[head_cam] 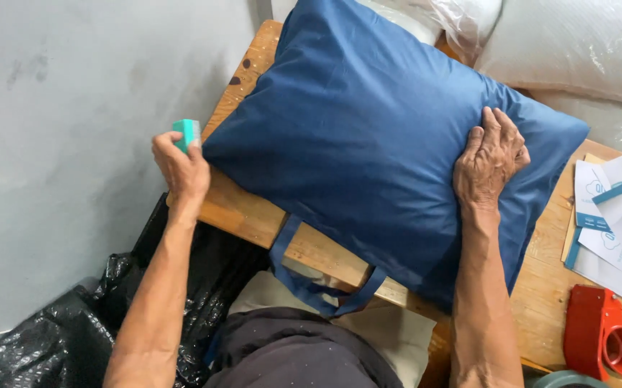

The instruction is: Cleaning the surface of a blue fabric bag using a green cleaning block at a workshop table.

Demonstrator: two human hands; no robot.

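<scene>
A plump dark blue fabric bag [361, 136], stuffed like a pillow, lies on a wooden table [253, 215]. Its blue carry straps [304, 284] hang over the table's near edge. My right hand [489, 159] rests flat on the bag's right side, fingers spread and pressing into the cloth. My left hand [180, 169] is at the bag's left corner, closed around a small teal object [187, 133] held just off the table's left edge.
A red tape dispenser [602, 334] sits at the table's near right. Blue and white paper sheets [616, 223] lie beside it. White plastic-wrapped bundles [577, 43] are stacked behind the bag. Black plastic bags [74, 338] sit on the grey floor at left.
</scene>
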